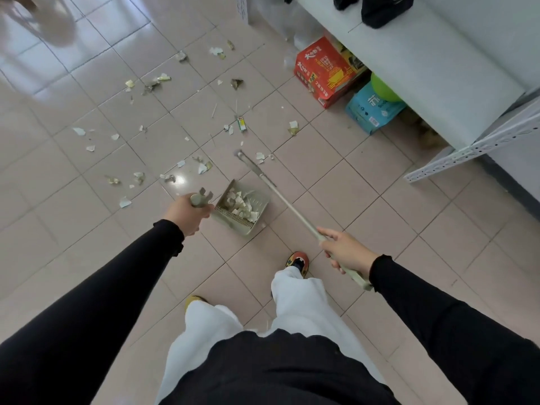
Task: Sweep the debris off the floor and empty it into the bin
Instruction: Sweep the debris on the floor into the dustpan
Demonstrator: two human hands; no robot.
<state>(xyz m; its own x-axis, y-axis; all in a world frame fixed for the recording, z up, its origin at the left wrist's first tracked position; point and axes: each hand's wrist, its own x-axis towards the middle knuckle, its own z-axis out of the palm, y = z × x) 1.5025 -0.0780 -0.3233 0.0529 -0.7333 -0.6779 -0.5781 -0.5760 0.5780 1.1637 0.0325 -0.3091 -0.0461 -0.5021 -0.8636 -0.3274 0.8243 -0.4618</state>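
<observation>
Torn paper scraps and other debris (163,80) lie scattered over the pink tiled floor ahead of me. My left hand (187,213) grips the upright handle of a pale green dustpan (257,200), which sits on the floor holding a pile of scraps. My right hand (344,249) is closed around the long pale handle of a broom (280,197); its thin head reaches the floor beyond the dustpan, close to a few scraps. No bin is in view.
A white shelf unit (432,68) stands at the right, with a red carton (324,68), a blue pack (371,111) and a green balloon (382,89) under it. My feet (298,261) stand just behind the dustpan.
</observation>
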